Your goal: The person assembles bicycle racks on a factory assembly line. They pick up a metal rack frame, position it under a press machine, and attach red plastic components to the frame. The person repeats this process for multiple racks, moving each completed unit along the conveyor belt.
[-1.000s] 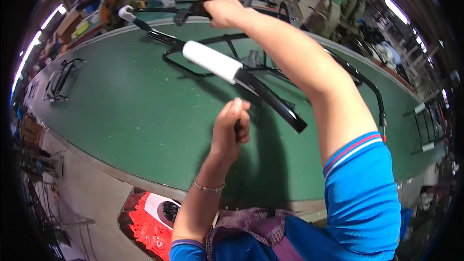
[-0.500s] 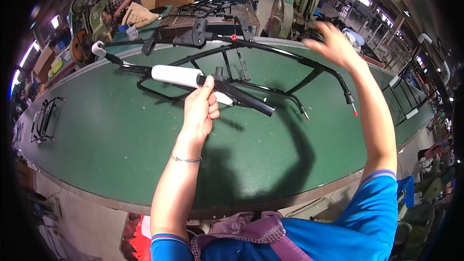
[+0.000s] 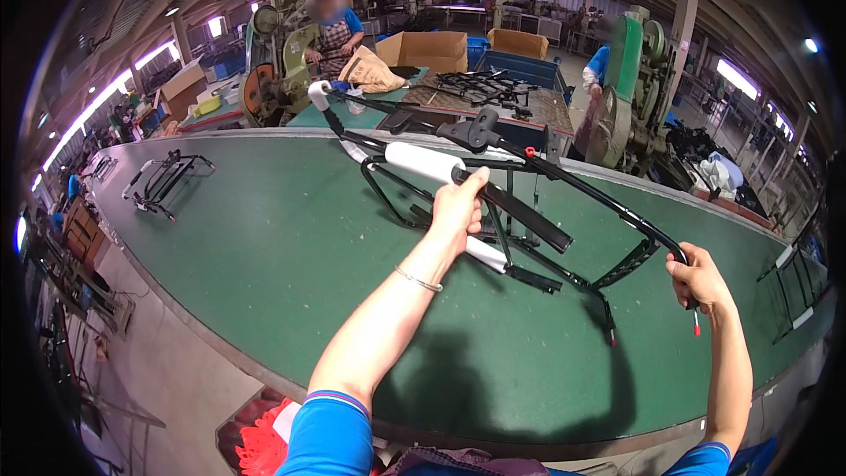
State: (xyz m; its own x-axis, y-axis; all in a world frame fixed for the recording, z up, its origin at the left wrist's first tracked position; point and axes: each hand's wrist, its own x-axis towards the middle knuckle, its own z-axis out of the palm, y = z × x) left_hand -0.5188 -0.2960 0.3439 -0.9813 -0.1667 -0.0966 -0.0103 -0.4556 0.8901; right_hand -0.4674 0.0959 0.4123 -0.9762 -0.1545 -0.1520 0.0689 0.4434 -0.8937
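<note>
A black tubular metal frame (image 3: 608, 203) with joints, white foam wraps and red-tipped ends is held tilted over the green table (image 3: 291, 291). My left hand (image 3: 460, 211) is closed round a black tube of it, just beside a thick white foam sleeve (image 3: 423, 163). Over at the right, my right hand (image 3: 701, 278) grips the curved end of a long black tube, above its red tip (image 3: 696, 330). Another red-tipped leg (image 3: 610, 326) points down toward the tabletop between my hands. Behind my left fist, part of the frame is hidden.
Similar frames lie at the table's left (image 3: 167, 181) and right (image 3: 793, 291). Beyond the far edge, a person (image 3: 339, 31) works near green machines (image 3: 300, 57). A bench with black parts (image 3: 493, 92) and cardboard boxes (image 3: 427, 51) stand there. Red material (image 3: 262, 441) sits below the near edge.
My right hand, open in the air before, has come down and taken hold of the frame's right tube end. My left hand keeps its grip. The view has tilted up and shifted left.
</note>
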